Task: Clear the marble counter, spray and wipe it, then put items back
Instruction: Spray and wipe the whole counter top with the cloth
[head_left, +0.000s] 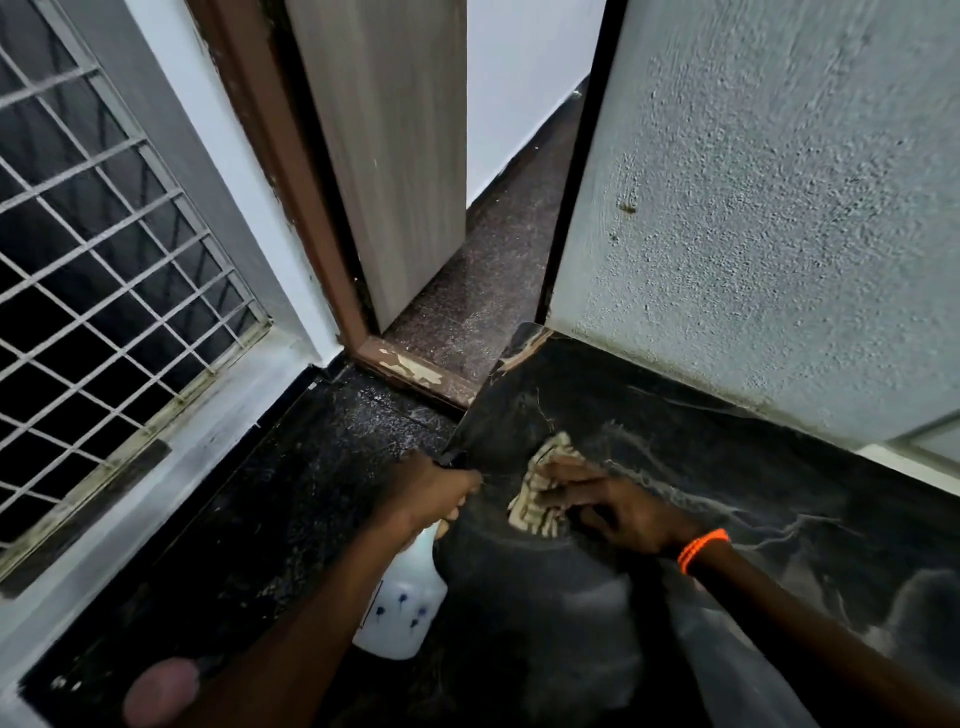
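Note:
The black marble counter (727, 467) with pale veins runs along the rough wall on the right. My right hand (613, 506), with an orange band at the wrist, presses a striped beige cloth (540, 493) flat on the counter near its left end. My left hand (431, 493) grips the head of a white spray bottle (402, 608) with small blue marks. The bottle hangs just off the counter's left edge, above the dark floor.
A grey door (384, 156) stands ajar in a brown frame (291, 182) straight ahead, with a speckled floor beyond. A window with a white metal grille (104, 260) fills the left. The textured wall (779, 208) borders the counter's far side. A toe (161, 691) shows at bottom left.

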